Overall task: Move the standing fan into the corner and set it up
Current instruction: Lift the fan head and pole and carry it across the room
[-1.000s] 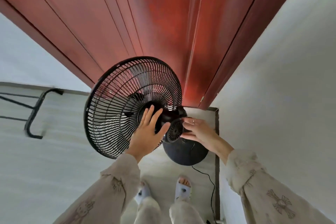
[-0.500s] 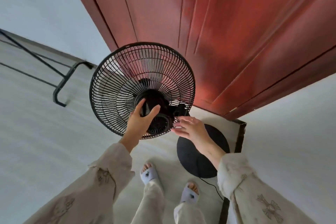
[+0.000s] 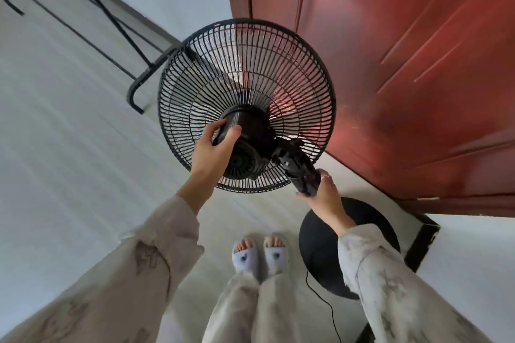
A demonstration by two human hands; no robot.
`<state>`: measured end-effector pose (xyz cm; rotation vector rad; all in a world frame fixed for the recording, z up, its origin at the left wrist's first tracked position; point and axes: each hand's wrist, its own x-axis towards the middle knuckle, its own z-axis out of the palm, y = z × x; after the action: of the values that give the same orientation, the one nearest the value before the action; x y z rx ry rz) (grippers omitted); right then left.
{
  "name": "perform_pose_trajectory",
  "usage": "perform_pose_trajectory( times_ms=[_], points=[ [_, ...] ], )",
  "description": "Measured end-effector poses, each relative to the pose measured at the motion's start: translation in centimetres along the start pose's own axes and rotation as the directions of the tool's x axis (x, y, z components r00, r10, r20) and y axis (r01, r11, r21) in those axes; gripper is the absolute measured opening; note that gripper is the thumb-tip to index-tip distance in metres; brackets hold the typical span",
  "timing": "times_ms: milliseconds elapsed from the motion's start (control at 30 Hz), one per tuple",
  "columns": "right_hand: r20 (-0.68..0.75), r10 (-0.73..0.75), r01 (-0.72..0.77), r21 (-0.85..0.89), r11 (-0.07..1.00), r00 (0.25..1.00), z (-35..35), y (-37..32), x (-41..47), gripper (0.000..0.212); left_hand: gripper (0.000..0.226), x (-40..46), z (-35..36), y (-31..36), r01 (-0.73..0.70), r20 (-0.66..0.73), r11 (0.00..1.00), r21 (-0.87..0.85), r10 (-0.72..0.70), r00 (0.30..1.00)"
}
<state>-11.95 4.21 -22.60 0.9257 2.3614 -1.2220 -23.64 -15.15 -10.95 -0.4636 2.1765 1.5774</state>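
Note:
A black standing fan (image 3: 250, 78) with a round wire cage stands in front of me, its head facing away. Its round black base (image 3: 320, 237) sits on the floor by the wall corner. My left hand (image 3: 214, 153) grips the motor housing (image 3: 248, 131) behind the cage, fingers and thumb curled round it. My right hand (image 3: 323, 198) holds the neck of the pole (image 3: 303, 175) just under the head. The pole below my right hand is hidden by my arm.
A red wooden door (image 3: 390, 64) stands close behind the fan. A black metal frame (image 3: 139, 69) rests on the floor at the left. The fan's thin black cord (image 3: 328, 312) trails over the floor by my slippered feet (image 3: 259, 256). A white wall (image 3: 473, 273) is at the right.
My view has swung left, so the fan and door sit further right. My left hand has curled round the motor housing. My right hand has slid down from the motor to the pole neck.

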Motion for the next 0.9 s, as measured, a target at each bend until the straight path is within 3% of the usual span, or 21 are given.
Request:
perform_pose_trajectory(
  times_ms=[100,333,500,567,767,833,900],
  points=[
    [0.074,-0.041,0.048,-0.088,0.995,0.996,1.2,1.2,2.9,0.06,0.018,2.2,-1.1,-0.9,-0.016,-0.091,0.998,-0.063,0.011,0.996],
    [0.123,-0.124,0.147,-0.204,0.968,0.985,4.8,0.0,6.4,0.058,0.02,5.0,-4.0,-2.7,-0.044,-0.246,0.98,-0.193,-0.005,0.969],
    [0.178,-0.204,0.249,-0.29,0.924,0.963,6.1,-1.8,5.5,0.055,0.068,2.5,-5.8,-7.0,-0.085,-0.317,0.932,-0.353,-0.033,0.948],
    [0.224,-0.218,0.281,-0.309,0.909,0.95,6.4,-3.2,4.8,0.054,0.057,0.8,-6.2,-8.8,-0.037,-0.285,0.945,-0.324,-0.061,0.956],
    [0.335,-0.273,0.39,-0.359,0.848,0.902,7.7,-8.9,2.5,0.051,0.047,-1.1,-5.3,-9.0,0.174,0.056,0.976,-0.132,-0.168,0.984],
    [0.361,-0.304,0.437,-0.379,0.816,0.882,8.2,-11.7,1.0,0.053,0.05,-1.6,-5.3,-7.8,0.199,0.079,0.968,-0.153,-0.189,0.979],
    [0.392,-0.318,0.467,-0.383,0.797,0.864,8.4,-13.5,0.2,0.056,0.05,-1.5,-4.7,-6.5,0.192,0.019,0.965,-0.177,-0.192,0.981]
  ],
)
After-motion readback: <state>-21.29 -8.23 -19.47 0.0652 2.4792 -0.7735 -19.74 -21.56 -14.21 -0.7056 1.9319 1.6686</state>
